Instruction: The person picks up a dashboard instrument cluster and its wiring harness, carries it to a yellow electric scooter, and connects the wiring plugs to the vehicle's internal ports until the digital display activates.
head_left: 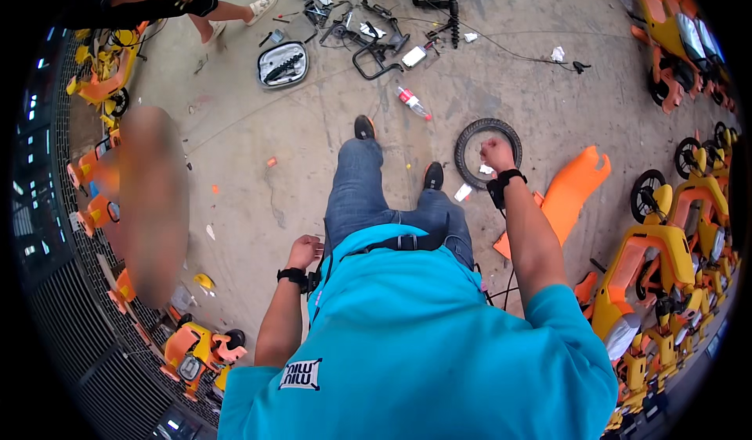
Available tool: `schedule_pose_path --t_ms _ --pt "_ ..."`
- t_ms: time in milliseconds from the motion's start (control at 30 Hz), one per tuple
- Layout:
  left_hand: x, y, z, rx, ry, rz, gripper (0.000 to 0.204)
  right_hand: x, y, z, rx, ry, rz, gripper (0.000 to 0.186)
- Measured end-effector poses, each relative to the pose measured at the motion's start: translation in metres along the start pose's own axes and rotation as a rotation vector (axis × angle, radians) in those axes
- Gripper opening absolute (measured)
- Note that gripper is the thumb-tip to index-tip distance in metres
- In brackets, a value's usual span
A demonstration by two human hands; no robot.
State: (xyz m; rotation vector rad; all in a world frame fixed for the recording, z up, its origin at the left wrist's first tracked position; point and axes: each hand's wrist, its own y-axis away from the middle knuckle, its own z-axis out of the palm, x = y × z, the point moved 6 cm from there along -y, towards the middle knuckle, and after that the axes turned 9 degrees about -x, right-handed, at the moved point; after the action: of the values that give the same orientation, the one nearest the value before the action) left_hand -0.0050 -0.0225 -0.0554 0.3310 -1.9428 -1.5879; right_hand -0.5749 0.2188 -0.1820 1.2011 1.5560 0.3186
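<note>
My left hand (305, 250) hangs beside my left hip, its fingers loosely bent and apart from any object; a black band circles the wrist. Further forward on the right, my right hand (497, 155) is curled closed, with nothing visible in it. From above, it overlaps a black tire (465, 137) lying flat on the floor; no contact can be made out. A black strap with a small device (497, 192) sits on that wrist. Right of my right forearm lies a long orange plastic panel (570, 193).
Ahead lie a plastic bottle (413, 103), a grey tray (283, 84) holding a black part, and loose metal frame parts (376, 52). Yellow-orange scooters (650, 264) line the right; others (196, 354) stand left. A person's legs (227, 13) show at upper left. A blurred shape covers the left side.
</note>
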Motion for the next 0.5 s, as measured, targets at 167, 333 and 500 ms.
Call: schedule_pose_path --t_ms 167,333,500 --pt "0.088 -0.065 -0.026 -0.018 0.035 0.035 0.021 -0.045 -0.098 0.006 -0.01 -0.159 0.118 0.017" --pt "0.254 -0.152 -0.098 -0.112 -0.084 0.164 0.021 -0.089 -0.277 0.081 -0.027 0.105 -0.002 0.012" --pt "0.365 -0.281 -0.11 -0.247 -0.114 0.218 0.015 -0.228 -0.375 0.135 -0.062 -0.353 0.259 0.013"
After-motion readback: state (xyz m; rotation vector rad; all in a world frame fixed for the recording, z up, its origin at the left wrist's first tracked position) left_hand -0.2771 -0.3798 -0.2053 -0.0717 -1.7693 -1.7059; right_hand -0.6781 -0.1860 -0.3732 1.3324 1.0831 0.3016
